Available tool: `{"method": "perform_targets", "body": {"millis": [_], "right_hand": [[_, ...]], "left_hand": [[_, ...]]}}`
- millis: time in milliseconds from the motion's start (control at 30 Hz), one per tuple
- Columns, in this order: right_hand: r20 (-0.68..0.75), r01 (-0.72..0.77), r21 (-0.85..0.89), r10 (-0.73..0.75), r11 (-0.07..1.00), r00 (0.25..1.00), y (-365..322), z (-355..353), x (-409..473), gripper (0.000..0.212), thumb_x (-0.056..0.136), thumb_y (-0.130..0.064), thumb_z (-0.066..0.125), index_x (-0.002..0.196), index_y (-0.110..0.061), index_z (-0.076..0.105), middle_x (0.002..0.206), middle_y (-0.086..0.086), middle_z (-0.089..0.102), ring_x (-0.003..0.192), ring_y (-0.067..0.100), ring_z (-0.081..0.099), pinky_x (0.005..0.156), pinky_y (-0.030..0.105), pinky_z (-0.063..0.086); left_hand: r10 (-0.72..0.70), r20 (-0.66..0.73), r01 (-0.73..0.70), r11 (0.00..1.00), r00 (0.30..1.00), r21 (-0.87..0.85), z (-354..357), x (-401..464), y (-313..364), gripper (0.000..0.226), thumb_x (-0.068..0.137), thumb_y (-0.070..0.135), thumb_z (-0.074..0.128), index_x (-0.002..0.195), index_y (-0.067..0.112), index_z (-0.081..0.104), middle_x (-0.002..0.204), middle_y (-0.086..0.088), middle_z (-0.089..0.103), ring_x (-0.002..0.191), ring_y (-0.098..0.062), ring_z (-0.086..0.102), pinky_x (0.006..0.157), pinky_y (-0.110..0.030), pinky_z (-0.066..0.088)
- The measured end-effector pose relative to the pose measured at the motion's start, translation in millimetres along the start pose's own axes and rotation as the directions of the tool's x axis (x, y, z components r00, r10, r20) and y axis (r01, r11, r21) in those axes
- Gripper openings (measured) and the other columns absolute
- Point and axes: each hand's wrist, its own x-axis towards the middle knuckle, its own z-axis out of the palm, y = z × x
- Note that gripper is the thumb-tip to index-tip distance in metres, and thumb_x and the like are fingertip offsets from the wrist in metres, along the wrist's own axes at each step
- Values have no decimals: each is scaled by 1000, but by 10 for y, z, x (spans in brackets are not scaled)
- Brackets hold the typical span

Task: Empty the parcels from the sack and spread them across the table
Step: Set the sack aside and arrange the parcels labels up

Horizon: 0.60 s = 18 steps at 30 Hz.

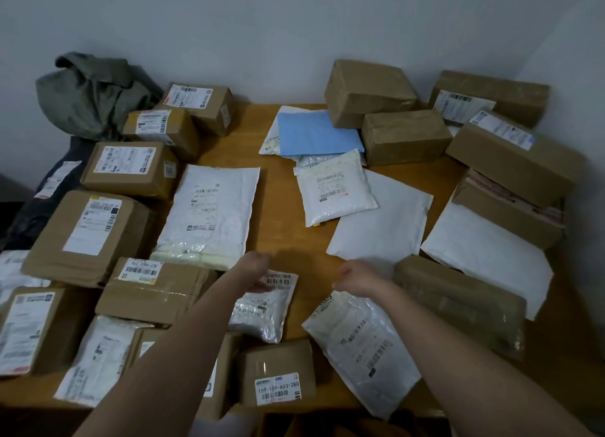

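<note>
A wooden table with a warm tan top stands pushed into a corner. A plain pale grey wall rises behind it, meeting a lighter side wall on the right. Light is dim and even. Left of the table lies dark shadow, possibly floor.

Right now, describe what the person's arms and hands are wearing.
Both forearms are bare as far as the frame shows: no sleeves, gloves, watch or bracelets on the left hand or the right hand. No rings can be made out, though the fingers are slightly blurred. Nothing is marked on either arm.
</note>
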Motion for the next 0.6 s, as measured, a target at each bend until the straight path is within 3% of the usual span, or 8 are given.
{"method": "perform_targets", "body": {"millis": [100, 167, 267, 433, 533, 600], "right_hand": [[-62, -5, -56, 1, 998, 998, 11, 25, -21, 55, 88, -31, 67, 136, -11, 49, 139, 7, 50, 126, 24, 49, 103, 34, 43], [-101, -25, -197, 6, 980, 995, 22, 0, -56, 55, 86, -36, 66, 134, -13, 51, 137, 7, 51, 125, 24, 49, 104, 36, 41], [-123, -71, -305, 34, 950, 992, 95, 4, -76, 64, 84, -39, 67, 138, -13, 44, 139, 7, 46, 126, 25, 47, 104, 36, 41], [-131, -134, -190, 110, 973, 985, 169, 53, -113, 70, 87, -29, 67, 144, -5, 33, 143, 12, 42, 130, 28, 45, 102, 33, 42], [-84, -155, -111, 147, 982, 986, 193, 59, -102, 43, 92, -23, 61, 129, -4, 50, 123, 12, 58, 112, 26, 59, 84, 29, 49], [-122, -154, -16, 151, 988, 981, 186, 30, -106, 44, 96, -18, 53, 139, -9, 44, 124, 11, 57, 91, 19, 60, 70, 24, 50]], "left_hand": [[30, -3, -30, 999, 1000, 17, -47, 44, 32, 37, 100, 31, 39, 118, 1, 52, 103, -14, 59, 69, -24, 65, 64, -31, 54], [42, 7, -42, 999, 999, 29, -58, 61, 60, 37, 99, 31, 40, 118, 1, 52, 105, -14, 56, 73, -25, 63, 72, -34, 55], [-3, 57, -1, 997, 998, 80, -31, 48, 83, 36, 100, 34, 40, 120, 4, 46, 102, -12, 55, 74, -26, 66, 64, -32, 55], [24, 15, -25, 997, 1000, 68, -18, 105, 103, 35, 98, 28, 44, 120, 2, 51, 115, -18, 56, 71, -26, 65, 59, -29, 55], [52, -2, -52, 997, 999, 51, -44, 126, 143, 32, 97, 23, 43, 118, 1, 53, 114, -18, 56, 67, -24, 63, 62, -29, 52], [64, -15, -63, 997, 998, 53, -58, 123, 185, 31, 97, 22, 43, 118, 1, 53, 111, -16, 56, 65, -24, 63, 61, -29, 51]]}}
